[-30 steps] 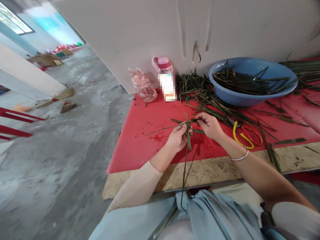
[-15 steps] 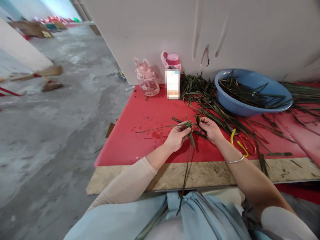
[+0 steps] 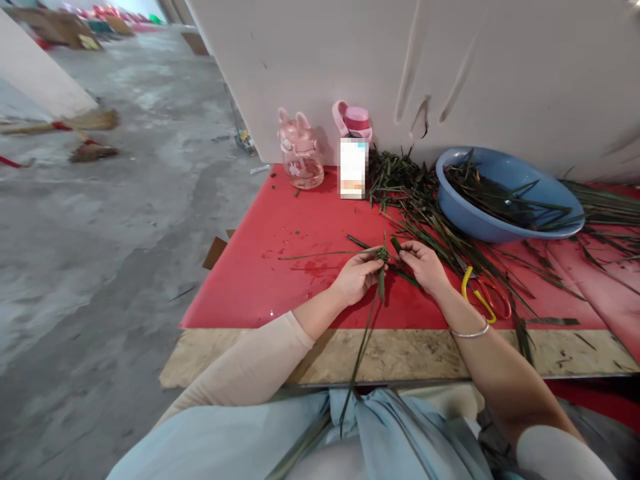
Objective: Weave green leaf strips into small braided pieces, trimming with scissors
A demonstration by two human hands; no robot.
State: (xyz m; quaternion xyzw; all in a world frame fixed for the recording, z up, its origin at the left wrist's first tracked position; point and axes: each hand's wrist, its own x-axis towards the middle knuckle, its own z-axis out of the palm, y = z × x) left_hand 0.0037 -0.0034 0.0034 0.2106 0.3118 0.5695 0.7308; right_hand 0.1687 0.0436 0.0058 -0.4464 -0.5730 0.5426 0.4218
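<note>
Between the thumb and fingers of my left hand (image 3: pixel 357 277) is a small woven piece of green leaf strips (image 3: pixel 383 255). Long strip ends stick out of it to the left and hang down over the table edge toward my apron. My right hand (image 3: pixel 423 263), just to the right of it, pinches a short dark green leaf strip (image 3: pixel 395 244). Both hands are over the red tabletop (image 3: pixel 240 287). Scissors (image 3: pixel 480 293) with yellow and red handles lie beside my right forearm.
A blue basin (image 3: pixel 500 230) holding leaf strips stands at the back right. Cut leaves (image 3: pixel 400 177) are heaped beside it. A pink transparent bottle (image 3: pixel 303 157) and a pink-capped bottle (image 3: pixel 356 120) stand by the wall, a blurred-out screen before the latter. Brooms (image 3: pixel 93 150) lie on the floor.
The view has shifted slightly. The hanging strip ends have swung a little to the left, and the leaf strip in my right hand is now tilted. Both hands keep their hold.
</note>
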